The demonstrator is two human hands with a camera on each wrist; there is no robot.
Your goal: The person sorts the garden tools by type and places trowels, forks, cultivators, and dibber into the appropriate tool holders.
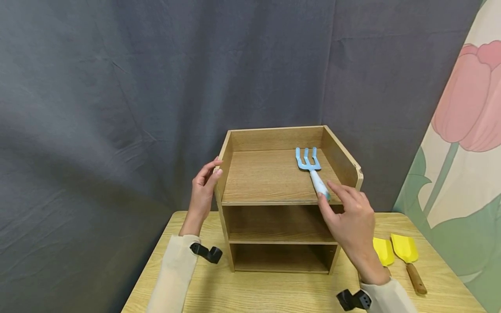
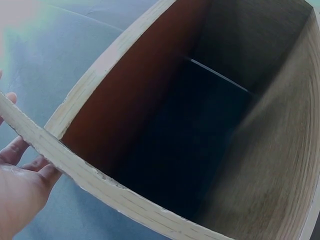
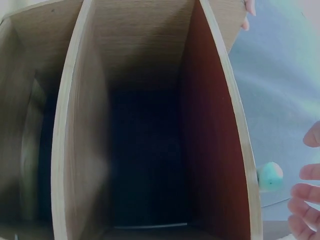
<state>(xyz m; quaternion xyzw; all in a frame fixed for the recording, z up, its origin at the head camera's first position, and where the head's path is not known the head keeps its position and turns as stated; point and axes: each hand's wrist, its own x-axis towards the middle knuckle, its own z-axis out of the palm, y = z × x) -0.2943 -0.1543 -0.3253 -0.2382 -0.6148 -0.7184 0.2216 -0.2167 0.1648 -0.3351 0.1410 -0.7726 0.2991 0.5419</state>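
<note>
A small wooden shelf unit (image 1: 270, 178) has an open top tray and two compartments below. On the right of that tray lies a light blue three-pronged hand fork (image 1: 309, 167), its handle towards the front edge. My left hand (image 1: 203, 187) holds the unit's left side panel near its front corner; in the left wrist view the fingers (image 2: 42, 167) lie along the panel's outer side. My right hand (image 1: 350, 217) is at the handle end, thumb and fingers spread around it. In the right wrist view these fingers (image 3: 305, 192) stand apart from the handle's pale green tip (image 3: 270, 176).
Two yellow scoops lie on the wooden table (image 1: 254, 291) to the right, one scoop (image 1: 407, 256) with a brown wooden handle, the other scoop (image 1: 383, 250) partly behind my right wrist. A grey curtain (image 1: 195, 87) hangs behind; a tulip-printed panel (image 1: 465, 152) stands at the right.
</note>
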